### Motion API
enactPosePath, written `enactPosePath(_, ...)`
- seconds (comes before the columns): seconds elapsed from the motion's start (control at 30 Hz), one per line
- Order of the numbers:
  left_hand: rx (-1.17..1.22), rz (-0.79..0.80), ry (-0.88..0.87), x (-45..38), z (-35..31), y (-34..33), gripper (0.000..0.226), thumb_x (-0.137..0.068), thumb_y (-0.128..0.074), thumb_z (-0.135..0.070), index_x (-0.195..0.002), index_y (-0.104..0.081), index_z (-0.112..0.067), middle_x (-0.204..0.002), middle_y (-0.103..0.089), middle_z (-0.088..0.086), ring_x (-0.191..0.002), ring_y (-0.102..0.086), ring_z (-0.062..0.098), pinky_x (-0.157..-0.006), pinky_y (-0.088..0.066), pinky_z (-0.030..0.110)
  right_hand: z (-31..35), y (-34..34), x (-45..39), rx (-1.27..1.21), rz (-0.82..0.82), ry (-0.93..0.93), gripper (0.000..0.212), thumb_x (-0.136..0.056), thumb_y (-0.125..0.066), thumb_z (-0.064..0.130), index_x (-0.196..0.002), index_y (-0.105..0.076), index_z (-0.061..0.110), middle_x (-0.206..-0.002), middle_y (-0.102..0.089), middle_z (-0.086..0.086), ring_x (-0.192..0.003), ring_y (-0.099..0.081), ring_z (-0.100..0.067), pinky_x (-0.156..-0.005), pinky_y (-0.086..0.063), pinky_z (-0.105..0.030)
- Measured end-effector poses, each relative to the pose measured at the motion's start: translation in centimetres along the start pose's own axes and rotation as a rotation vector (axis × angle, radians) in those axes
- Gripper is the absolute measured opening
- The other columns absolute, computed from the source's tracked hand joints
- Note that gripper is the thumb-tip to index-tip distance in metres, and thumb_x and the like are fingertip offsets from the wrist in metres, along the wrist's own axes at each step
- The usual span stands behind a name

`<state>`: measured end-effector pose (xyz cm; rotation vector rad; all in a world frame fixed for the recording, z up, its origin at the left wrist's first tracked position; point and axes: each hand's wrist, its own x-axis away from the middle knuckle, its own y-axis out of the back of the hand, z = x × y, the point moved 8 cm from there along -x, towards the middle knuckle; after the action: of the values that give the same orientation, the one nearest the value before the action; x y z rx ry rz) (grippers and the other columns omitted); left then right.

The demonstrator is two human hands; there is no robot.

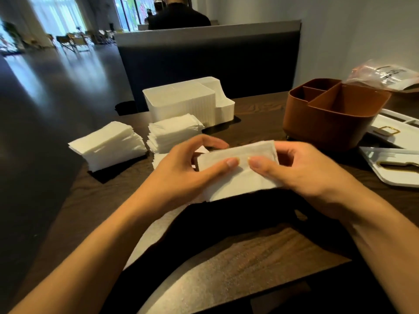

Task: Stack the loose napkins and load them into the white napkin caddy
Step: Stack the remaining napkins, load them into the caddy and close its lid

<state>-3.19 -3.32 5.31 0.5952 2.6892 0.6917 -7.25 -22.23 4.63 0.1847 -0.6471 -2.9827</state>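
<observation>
White napkins sit in two stacks (106, 145) (174, 132) on the dark surface (256, 118) before one white caddy (188, 100). Both hands, left (181, 171) and right (301, 168), pinch a third bundle (238, 171) between thumbs and curled fingers, above the surface.

Café or restaurant dining room.
Behind the booth divider (208, 55): a seated person (179, 15); left of it, chairs and tables (74, 41).

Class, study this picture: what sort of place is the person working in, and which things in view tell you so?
Probably a restaurant or café. A dark booth divider backs the wooden table, more tables and chairs fill the bright room behind, and both hands hold napkins near a white napkin caddy.
</observation>
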Motion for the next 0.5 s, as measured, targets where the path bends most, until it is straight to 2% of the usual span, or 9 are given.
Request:
enactPosePath(0.07, -0.028, -0.025, 0.027, -0.2, -0.4, 1.4, 0.037, -0.086, -0.07, -0.059, -0.117, -0.068, -0.04, -0.109, -0.073, -0.016, -0.091, -0.073, 0.009, -0.078, -0.063, 0.035, 1.6, 0.0, -1.3, 0.064, -0.014, 0.033, 0.025, -0.08, -0.063, 0.057, -0.099, -0.07, 0.042, -0.089, -0.075, 0.025, -0.081, -0.071, 0.005, -0.061, -0.049, -0.01)
enactPosePath(0.13, 0.007, -0.049, 0.063, -0.5, -0.6, 2.6, 0.036, -0.09, -0.069, -0.051, -0.12, -0.068, -0.031, -0.108, -0.074, -0.005, -0.087, -0.076, 0.016, -0.07, -0.064, 0.032, 2.6, -0.4, -2.9, 0.075, -0.047, 0.055, 0.025, -0.083, -0.063, 0.06, -0.097, -0.071, 0.041, -0.083, -0.073, 0.028, -0.076, -0.068, 0.009, -0.058, -0.047, -0.008)
enactPosePath(0.23, 0.124, -0.081, 0.172, -0.8, -0.4, 4.4, 0.04, -0.092, -0.068, -0.042, -0.122, -0.065, -0.015, -0.099, -0.075, 0.014, -0.074, -0.078, 0.025, -0.062, -0.064, 0.033, 3.6, -1.4, -5.8, 0.075, -0.079, 0.066, 0.035, -0.09, -0.064, 0.058, -0.095, -0.077, 0.026, -0.072, -0.072, 0.012, -0.06, -0.062, 0.005, -0.051, -0.042, -0.01)
enactPosePath(0.3, 0.125, -0.114, 0.235, -1.1, 0.1, 5.9, 0.043, -0.092, -0.069, -0.045, -0.12, -0.066, -0.012, -0.095, -0.073, 0.016, -0.067, -0.076, 0.024, -0.059, -0.063, 0.033, 3.9, -2.3, -7.7, 0.097, -0.081, 0.049, 0.049, -0.09, -0.064, 0.061, -0.095, -0.077, 0.015, -0.083, -0.073, -0.006, -0.067, -0.067, -0.01, -0.058, -0.052, -0.022)
enactPosePath(0.33, 0.126, -0.128, 0.265, -1.2, 0.5, 6.6, 0.044, -0.091, -0.069, -0.046, -0.119, -0.066, -0.012, -0.094, -0.072, 0.015, -0.065, -0.075, 0.022, -0.058, -0.063, 0.032, 3.9, -2.8, -8.4, 0.065, -0.07, 0.03, 0.053, -0.089, -0.065, 0.061, -0.097, -0.076, 0.01, -0.089, -0.072, -0.012, -0.072, -0.071, -0.016, -0.063, -0.06, -0.031)
enactPosePath(0.37, 0.126, -0.139, 0.299, -1.2, 0.9, 7.0, 0.044, -0.092, -0.068, -0.047, -0.119, -0.066, -0.012, -0.094, -0.071, 0.015, -0.065, -0.075, 0.021, -0.057, -0.062, 0.031, 3.7, -3.3, -9.1, 0.012, -0.049, 0.011, 0.053, -0.09, -0.066, 0.057, -0.097, -0.075, 0.006, -0.091, -0.072, -0.013, -0.073, -0.074, -0.018, -0.066, -0.062, -0.032)
enactPosePath(0.43, 0.081, -0.147, 0.352, -1.2, 1.9, 7.7, 0.045, -0.093, -0.066, -0.05, -0.12, -0.066, -0.013, -0.094, -0.072, 0.014, -0.064, -0.075, 0.02, -0.054, -0.061, 0.028, 3.2, -4.3, -10.1, -0.058, -0.001, -0.013, 0.046, -0.093, -0.066, 0.05, -0.098, -0.074, 0.005, -0.09, -0.071, -0.007, -0.069, -0.076, -0.015, -0.062, -0.06, -0.026)
enactPosePath(0.5, -0.01, -0.176, 0.374, -1.2, 2.7, 8.4, 0.044, -0.094, -0.064, -0.053, -0.119, -0.065, -0.016, -0.091, -0.073, 0.012, -0.06, -0.074, 0.019, -0.051, -0.059, 0.027, 2.6, -5.1, -10.8, -0.028, 0.013, -0.02, 0.048, -0.094, -0.064, 0.052, -0.099, -0.072, 0.006, -0.087, -0.069, -0.002, -0.064, -0.074, -0.012, -0.058, -0.056, -0.022)
